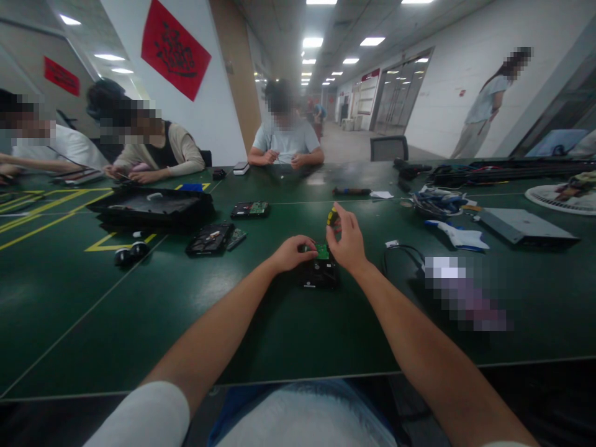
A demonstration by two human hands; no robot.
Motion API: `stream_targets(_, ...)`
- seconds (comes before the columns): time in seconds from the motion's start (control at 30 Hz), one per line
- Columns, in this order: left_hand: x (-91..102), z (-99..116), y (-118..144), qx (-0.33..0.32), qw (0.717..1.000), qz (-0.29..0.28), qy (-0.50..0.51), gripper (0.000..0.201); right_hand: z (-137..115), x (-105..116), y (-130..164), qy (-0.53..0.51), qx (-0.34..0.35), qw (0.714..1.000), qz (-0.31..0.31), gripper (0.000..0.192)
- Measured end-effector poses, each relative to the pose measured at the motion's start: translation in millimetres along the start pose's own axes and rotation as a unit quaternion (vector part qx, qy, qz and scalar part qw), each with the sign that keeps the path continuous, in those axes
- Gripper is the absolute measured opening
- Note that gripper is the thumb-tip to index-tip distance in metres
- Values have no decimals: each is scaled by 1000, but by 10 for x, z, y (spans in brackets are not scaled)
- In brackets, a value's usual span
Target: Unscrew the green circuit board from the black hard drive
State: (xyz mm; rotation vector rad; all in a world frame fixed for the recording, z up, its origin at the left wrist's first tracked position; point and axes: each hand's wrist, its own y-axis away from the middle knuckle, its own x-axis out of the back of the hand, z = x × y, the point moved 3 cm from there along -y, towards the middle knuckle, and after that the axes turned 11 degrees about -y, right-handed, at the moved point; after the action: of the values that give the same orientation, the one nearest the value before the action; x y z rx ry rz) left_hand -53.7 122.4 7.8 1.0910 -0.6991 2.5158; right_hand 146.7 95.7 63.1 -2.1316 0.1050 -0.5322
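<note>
A black hard drive point(321, 276) with a green circuit board point(322, 251) lies on the table in front of me. At the board's left edge, the thumb and fingers of my left hand point(295, 253) are pinched together; whatever is between them is too small to make out. My right hand point(348, 241) is closed around a yellow and black screwdriver handle point(332, 216), held upright above the right side of the board. The screwdriver's tip cannot be made out.
To the left are another black drive point(210, 239), a drive with a green board point(250, 210) and a large black tray point(153, 208). A grey metal box point(528, 225), bundled cables point(435, 202) and a blue-white packet point(459, 236) lie right. People sit across the table point(186, 335).
</note>
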Motion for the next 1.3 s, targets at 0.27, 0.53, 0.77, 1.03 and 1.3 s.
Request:
stream_targets(0.27, 11, 25, 6, 4, 1000, -1, 3, 21, 41, -11, 7, -7, 3, 1000, 8, 66)
stream_targets(0.53, -5, -10, 1, -1, 1000, 3, -5, 20, 13, 3, 2, -8, 2, 1000, -2, 64)
stream_targets(0.77, 2, -2, 5, 7, 1000, 0, -3, 21, 25, -4, 5, -4, -6, 1000, -3, 61)
stream_targets(1.03, 1, 3, 9, -4, 1000, 5, -3, 20, 50, -20, 11, 0, 0, 1000, 10, 66)
stream_targets(1.3, -13, -30, -4, 6, 1000, -1, 0, 21, 35, -10, 5, 7, 6, 1000, 5, 65)
